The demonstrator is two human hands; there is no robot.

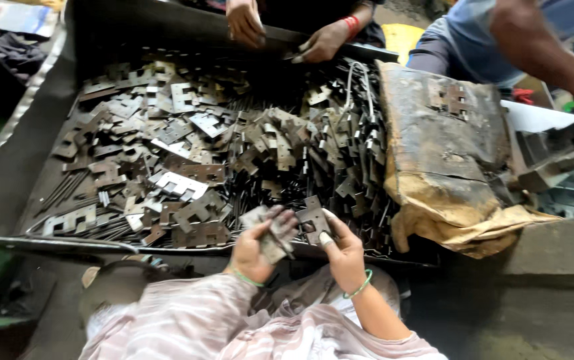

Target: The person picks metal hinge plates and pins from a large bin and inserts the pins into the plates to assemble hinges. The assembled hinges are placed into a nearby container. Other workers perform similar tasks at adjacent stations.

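Fingers of the left hand curl round a small stack of stamped metal plates, pinching them flat against the palm, while the right hand pinches a single notched plate between thumb and forefinger at the near edge of a large dark tray. Both held pieces sit just above the tray's front rim, close to the person's lap. Hundreds of similar grey and rust-brown plates lie heaped across the tray, some stacked on edge toward the right side. A crumpled, oil-stained sack slumps over the tray's right end. Across the pile, a co-worker's two hands rest on the far rim, one wrist wearing a red band; another person's arm reaches in at the upper right. The plates look thin, stiff and light singly, though a stack would weigh more; their cut edges and notches appear sharp and the surfaces greasy, so a grip by the flat faces, away from the corners, seems the safest hold.
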